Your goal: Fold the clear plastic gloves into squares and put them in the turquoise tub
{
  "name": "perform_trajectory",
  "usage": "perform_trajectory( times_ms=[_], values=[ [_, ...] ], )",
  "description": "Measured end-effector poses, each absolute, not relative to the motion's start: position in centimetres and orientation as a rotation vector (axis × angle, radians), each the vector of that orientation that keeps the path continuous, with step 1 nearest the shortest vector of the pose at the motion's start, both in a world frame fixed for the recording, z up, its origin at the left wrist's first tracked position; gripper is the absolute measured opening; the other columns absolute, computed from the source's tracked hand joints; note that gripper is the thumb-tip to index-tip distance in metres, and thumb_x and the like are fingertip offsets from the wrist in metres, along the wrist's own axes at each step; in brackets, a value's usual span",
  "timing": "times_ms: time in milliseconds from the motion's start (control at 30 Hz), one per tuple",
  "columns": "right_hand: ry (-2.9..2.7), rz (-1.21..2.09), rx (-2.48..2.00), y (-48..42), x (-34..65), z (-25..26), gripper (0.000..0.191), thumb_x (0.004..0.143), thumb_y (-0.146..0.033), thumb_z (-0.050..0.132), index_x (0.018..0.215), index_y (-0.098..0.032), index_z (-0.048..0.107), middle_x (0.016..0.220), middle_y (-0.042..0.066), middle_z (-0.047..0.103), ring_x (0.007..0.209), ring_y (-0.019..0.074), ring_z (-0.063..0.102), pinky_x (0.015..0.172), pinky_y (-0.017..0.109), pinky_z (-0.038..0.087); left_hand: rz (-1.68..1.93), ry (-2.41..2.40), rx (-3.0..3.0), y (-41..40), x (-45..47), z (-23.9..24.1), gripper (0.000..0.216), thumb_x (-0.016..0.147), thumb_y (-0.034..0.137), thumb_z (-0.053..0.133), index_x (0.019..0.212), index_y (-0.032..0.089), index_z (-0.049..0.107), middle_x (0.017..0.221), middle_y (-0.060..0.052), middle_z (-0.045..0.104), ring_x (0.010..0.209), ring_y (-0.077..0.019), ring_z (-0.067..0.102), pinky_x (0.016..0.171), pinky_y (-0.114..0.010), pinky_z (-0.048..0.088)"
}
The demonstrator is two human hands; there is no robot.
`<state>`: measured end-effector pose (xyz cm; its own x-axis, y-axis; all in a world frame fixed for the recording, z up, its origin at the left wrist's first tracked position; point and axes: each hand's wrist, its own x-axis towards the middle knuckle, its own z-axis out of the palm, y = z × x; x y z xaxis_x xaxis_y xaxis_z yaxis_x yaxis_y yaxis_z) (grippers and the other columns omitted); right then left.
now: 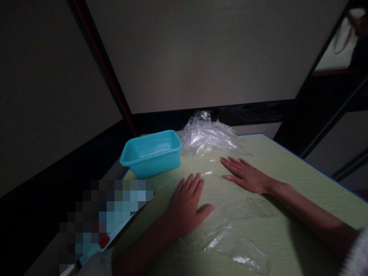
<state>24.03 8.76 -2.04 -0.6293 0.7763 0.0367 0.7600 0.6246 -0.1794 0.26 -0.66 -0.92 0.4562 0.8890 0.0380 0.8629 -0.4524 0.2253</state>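
Observation:
My left hand (185, 207) lies flat, palm down, on a clear plastic sheet (230, 237) spread over the pale green table (287, 172). Its fingers are stretched out toward the far edge. My right hand (247, 175) also rests flat on the same thin plastic, fingers straight and pointing left. Neither hand grips anything. The sheet is transparent and hard to trace; wrinkles show near the table's front.
A turquoise plastic tub (152, 153) stands at the table's far left corner. Beside it, at the far edge, sits a crumpled heap of clear plastic bags (207, 136). Grey panels rise behind the table. A blurred patch covers the lower left.

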Motion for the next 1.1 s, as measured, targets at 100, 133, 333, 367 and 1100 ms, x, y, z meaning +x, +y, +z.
perform_trajectory(
  times_ms=[100, 133, 333, 367, 1100],
  values=[
    [-2.697, 0.208, -1.317, 8.5, 24.6, -1.5, 0.064, 0.091, -0.055, 0.025, 0.14, -0.015, 0.025, 0.147, 0.016, 0.023, 0.134, 0.0324, 0.018, 0.104, 0.061, 0.017, 0.254, 1.535, 2.517, -0.7, 0.1, -1.0, 0.066, 0.083, 0.042, 0.051, 0.136, 0.007, 0.031, 0.146, -0.017, 0.022, 0.135, -0.0297, 0.018, 0.107, -0.052, 0.021],
    [-2.679, 0.209, -1.29, 8.2, 24.6, -1.0, 0.062, 0.09, -0.054, 0.028, 0.139, -0.015, 0.028, 0.146, 0.017, 0.024, 0.134, 0.0329, 0.019, 0.103, 0.062, 0.018, 0.283, 1.538, 2.514, -0.7, 0.1, -1.0, 0.065, 0.083, 0.04, 0.052, 0.135, 0.007, 0.032, 0.146, -0.018, 0.023, 0.135, -0.03, 0.019, 0.107, -0.052, 0.021],
    [-2.709, 0.732, -0.72, 3.2, 22.3, 3.4, 0.018, 0.079, -0.033, 0.058, 0.085, -0.017, 0.061, 0.094, 0.007, 0.061, 0.088, 0.0182, 0.059, 0.077, 0.033, 0.048, 0.719, 1.445, 2.485, -0.3, -0.6, -1.1, 0.035, 0.084, 0.022, 0.046, 0.117, 0.013, 0.052, 0.132, -0.015, 0.048, 0.122, -0.0246, 0.043, 0.101, -0.044, 0.036],
    [-2.747, 0.8, -0.65, 2.2, 21.8, 3.7, 0.014, 0.072, -0.029, 0.065, 0.08, -0.018, 0.062, 0.085, 0.003, 0.06, 0.081, 0.0169, 0.058, 0.071, 0.03, 0.048, 0.771, 1.412, 2.465, -0.2, -0.7, -1.2, 0.03, 0.083, 0.02, 0.046, 0.112, 0.014, 0.055, 0.127, -0.013, 0.052, 0.118, -0.0232, 0.047, 0.099, -0.042, 0.039],
    [-2.688, 1.053, -0.564, -0.3, 21.4, 4.7, 0.024, 0.064, -0.001, 0.046, 0.078, -0.018, 0.055, 0.084, 0.003, 0.061, 0.081, 0.0159, 0.057, 0.074, 0.03, 0.048, 0.356, 0.799, 2.583, -0.8, -0.7, 0.4, 0.047, 0.085, 0.037, 0.054, 0.128, 0.024, 0.044, 0.144, -0.004, 0.033, 0.135, -0.0239, 0.022, 0.109, -0.046, 0.019]
  ],
)
